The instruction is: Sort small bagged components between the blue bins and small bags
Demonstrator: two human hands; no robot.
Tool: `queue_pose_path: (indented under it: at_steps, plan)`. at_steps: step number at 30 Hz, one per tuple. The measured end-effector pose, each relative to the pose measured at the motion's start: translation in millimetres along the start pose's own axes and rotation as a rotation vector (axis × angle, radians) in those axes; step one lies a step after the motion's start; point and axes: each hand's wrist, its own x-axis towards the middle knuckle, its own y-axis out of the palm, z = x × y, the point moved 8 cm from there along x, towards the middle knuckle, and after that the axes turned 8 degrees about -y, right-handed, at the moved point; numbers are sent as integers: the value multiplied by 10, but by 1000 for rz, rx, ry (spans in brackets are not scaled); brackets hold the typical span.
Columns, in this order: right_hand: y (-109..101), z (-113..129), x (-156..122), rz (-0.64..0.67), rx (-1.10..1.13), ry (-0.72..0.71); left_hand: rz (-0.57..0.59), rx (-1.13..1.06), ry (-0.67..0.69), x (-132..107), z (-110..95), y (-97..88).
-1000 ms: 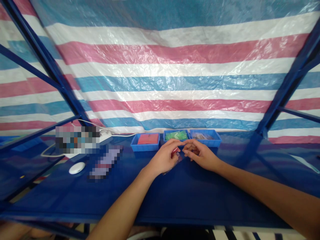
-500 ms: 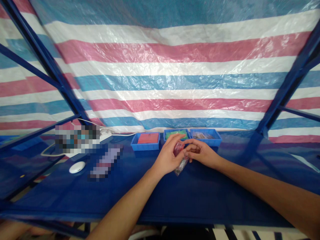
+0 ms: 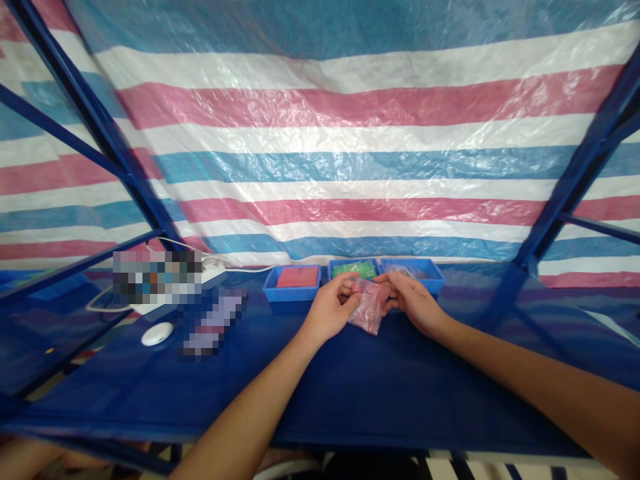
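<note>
Between my hands is a small clear plastic bag (image 3: 368,312) with something pinkish-red inside; its exact contents cannot be made out. My left hand (image 3: 334,305) pinches the bag's upper left edge between thumb and fingers. At the upper right edge, the curled fingers of my right hand (image 3: 411,300) grip it too. Just behind the hands stand three shallow blue bins: the left bin (image 3: 293,294) holds red flat pieces (image 3: 298,277), the middle bin (image 3: 332,264) holds green packets (image 3: 356,269), and the right bin (image 3: 434,283) holds clear packets (image 3: 407,271), partly covered by my right hand.
On the blue table (image 3: 310,393) to the left lie a white rounded object (image 3: 157,333), a blurred-out long item (image 3: 214,323) and a white power strip (image 3: 170,298) with cables. A striped plastic sheet (image 3: 340,160) hangs behind, between blue metal posts (image 3: 565,193).
The bag now hangs spread out between the hands, its pink face showing, where before it was bunched up in the fingers. My hands have drawn slightly apart.
</note>
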Motion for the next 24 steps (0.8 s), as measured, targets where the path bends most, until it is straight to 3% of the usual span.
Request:
queue_pose_path:
  at_steps: [8, 12, 15, 24]
  plan:
    - [55, 164, -27, 1, -227, -101, 51, -208, -20, 23, -12, 28]
    - [3, 249, -38, -48, -288, -180, 21, -106, 16, 31, -9, -2]
    - [-2, 238, -21, -15, -343, -228, -11, -20, 42, 38, -7, -36]
    - [-9, 236, -6, 29, -539, -283, 32, -36, -45, 63, 97, -32]
